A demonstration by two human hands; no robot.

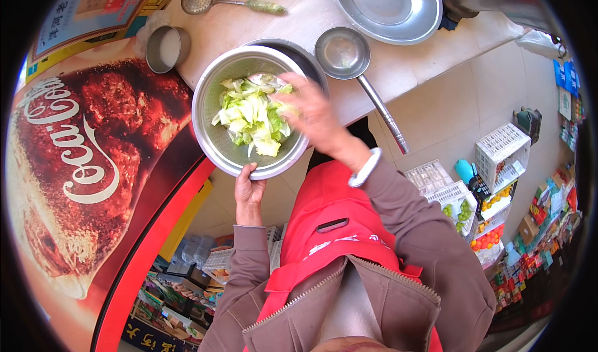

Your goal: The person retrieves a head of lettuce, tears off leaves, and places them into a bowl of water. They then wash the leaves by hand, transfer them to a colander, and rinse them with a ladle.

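My left hand [251, 188] grips the near rim of a perforated metal colander [217, 142], thumb on top of the rim. Chopped leafy greens [254, 114], pale green and white, lie heaped inside it. Over the heap's right side is my right hand [306, 111], blurred, its fingertips at the leaves; whether it holds any cannot be told. Behind the colander, partly hidden by it, a dark-looking metal basin [317, 67] rests on the counter. A metal ladle [343, 53] lies to the right, its handle reaching past the counter's edge.
The pale counter [299, 20] also bears a wide metal basin [385, 6], a perforated skimmer [198, 0] and a metal cup [168, 49] with white contents. At left stands a Coca-Cola-printed cabinet [103, 132]. White plastic crates [502, 151] and fruit are on the right below the counter.
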